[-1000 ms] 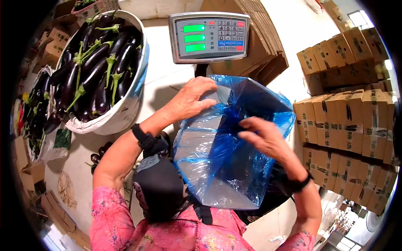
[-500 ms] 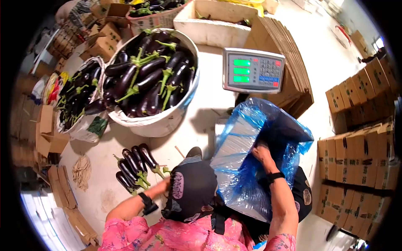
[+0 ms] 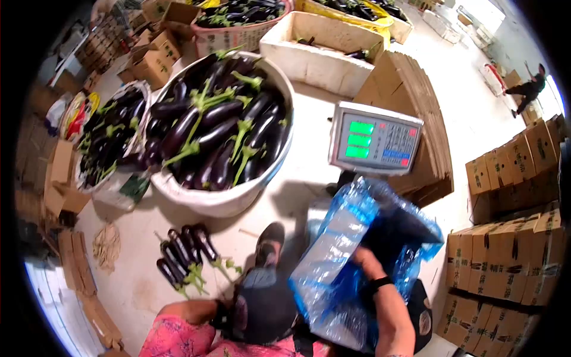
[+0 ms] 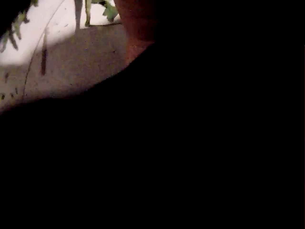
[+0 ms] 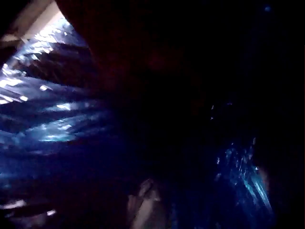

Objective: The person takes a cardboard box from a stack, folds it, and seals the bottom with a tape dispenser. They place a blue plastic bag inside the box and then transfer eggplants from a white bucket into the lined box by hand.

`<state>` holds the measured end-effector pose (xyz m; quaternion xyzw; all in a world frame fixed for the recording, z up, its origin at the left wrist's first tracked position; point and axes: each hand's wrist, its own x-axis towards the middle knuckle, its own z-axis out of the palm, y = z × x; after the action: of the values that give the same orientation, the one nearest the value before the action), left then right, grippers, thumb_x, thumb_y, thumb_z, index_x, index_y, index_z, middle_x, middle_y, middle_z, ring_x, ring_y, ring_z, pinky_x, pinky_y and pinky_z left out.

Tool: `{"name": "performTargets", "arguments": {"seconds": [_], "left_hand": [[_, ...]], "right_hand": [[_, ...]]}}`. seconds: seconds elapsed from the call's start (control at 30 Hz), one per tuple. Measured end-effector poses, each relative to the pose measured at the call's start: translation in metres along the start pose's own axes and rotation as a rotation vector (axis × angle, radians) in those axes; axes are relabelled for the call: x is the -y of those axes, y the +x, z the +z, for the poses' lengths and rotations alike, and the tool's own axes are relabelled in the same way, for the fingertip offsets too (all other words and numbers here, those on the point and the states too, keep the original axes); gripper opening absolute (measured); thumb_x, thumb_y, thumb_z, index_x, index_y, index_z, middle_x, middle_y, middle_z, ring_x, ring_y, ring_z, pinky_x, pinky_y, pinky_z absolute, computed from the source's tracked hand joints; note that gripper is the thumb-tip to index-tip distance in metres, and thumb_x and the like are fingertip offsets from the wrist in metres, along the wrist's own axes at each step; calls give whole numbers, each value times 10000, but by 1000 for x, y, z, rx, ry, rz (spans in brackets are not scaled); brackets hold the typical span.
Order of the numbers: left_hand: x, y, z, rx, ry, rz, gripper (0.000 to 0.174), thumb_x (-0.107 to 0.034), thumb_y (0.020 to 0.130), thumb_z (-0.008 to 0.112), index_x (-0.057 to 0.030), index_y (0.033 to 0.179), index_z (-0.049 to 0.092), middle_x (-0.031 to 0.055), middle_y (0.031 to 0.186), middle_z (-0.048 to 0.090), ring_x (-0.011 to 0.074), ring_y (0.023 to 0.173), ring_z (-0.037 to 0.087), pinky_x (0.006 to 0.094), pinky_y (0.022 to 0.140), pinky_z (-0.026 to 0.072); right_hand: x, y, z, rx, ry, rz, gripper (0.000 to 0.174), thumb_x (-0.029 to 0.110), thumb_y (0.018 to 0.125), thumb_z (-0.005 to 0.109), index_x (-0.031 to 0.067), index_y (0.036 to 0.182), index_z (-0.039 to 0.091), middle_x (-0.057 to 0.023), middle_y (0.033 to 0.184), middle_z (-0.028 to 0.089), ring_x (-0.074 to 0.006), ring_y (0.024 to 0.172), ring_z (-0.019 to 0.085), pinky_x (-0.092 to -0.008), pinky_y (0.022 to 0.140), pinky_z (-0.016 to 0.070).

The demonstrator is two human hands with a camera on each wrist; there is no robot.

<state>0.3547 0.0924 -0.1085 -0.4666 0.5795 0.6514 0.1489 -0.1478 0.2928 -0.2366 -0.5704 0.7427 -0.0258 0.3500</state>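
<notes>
My right hand (image 3: 367, 262) reaches down into an open blue plastic bag (image 3: 324, 276) in front of my lap. In the head view its fingers are hidden inside the bag, and the right wrist view is mostly dark with shiny blue film (image 5: 57, 129). My left forearm goes down beside my dark-trousered knee (image 3: 264, 303), which hides the hand in the head view. A strip of skin of the left hand (image 4: 137, 26) shows in the dark left wrist view, near green stalks. Several eggplants (image 3: 185, 245) lie on the floor to the left of my foot.
A large white tub (image 3: 223, 205) full of eggplants stands ahead left, with a sack (image 3: 128, 196) of eggplants beside it. A digital scale display (image 3: 377, 138) rises beyond the bag, before flattened cartons (image 3: 437, 140). Stacked cartons (image 3: 499, 256) line the right; a person (image 3: 528, 89) is far back.
My left hand left the bag's rim and went down beside my left knee. The right hand went deeper into the bag. The head view shifted, bringing the floor eggplants and the far person into sight.
</notes>
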Motion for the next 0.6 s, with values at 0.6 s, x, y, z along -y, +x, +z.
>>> {"name": "performTargets", "arguments": {"seconds": [0.6], "left_hand": [[2,-35,-12,73,-280,156,211,-184,883,635,-36,1016,708,124,945,719,217,854,633,369,804,507]], "right_hand": [[127,-50,-191,-203,-302,458,236,276,748,737,87,888,720,-218,875,696,-425,875,680,-492,750,564]]}}
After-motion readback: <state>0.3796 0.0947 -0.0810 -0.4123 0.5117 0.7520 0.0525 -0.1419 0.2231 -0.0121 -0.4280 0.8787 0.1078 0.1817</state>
